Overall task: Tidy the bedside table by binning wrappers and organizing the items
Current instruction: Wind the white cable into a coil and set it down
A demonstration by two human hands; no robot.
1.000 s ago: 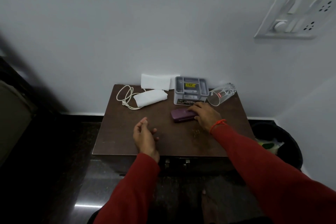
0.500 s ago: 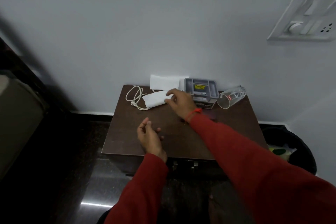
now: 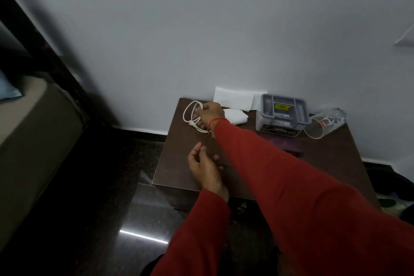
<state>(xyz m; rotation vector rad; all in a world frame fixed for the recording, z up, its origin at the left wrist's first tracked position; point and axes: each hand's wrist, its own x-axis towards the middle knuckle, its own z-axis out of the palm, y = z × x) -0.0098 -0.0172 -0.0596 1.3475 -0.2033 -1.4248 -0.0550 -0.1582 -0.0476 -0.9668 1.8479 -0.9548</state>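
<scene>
The dark brown bedside table (image 3: 179, 159) stands against the wall. At its far left corner lies a coiled white cable (image 3: 190, 112), and my right hand (image 3: 209, 113) has its fingers closed on the coil. Beside that hand rests a white power bank (image 3: 236, 116). My left hand (image 3: 205, 168) hovers over the table's front part, fingers loosely curled and apart, holding nothing. A grey organizer box (image 3: 280, 115) sits at the back middle. To its right a clear glass (image 3: 324, 124) lies on its side. The purple case is hidden behind my right sleeve.
A white folded paper (image 3: 235, 98) leans against the wall behind the power bank. A dark bin (image 3: 394, 188) with wrappers stands on the floor right of the table. A bed edge (image 3: 33, 132) is at the left. The floor is dark and glossy.
My right hand left the purple case, crossed left over the power bank and took hold of the white cable. The view swung left. My left hand barely moved.
</scene>
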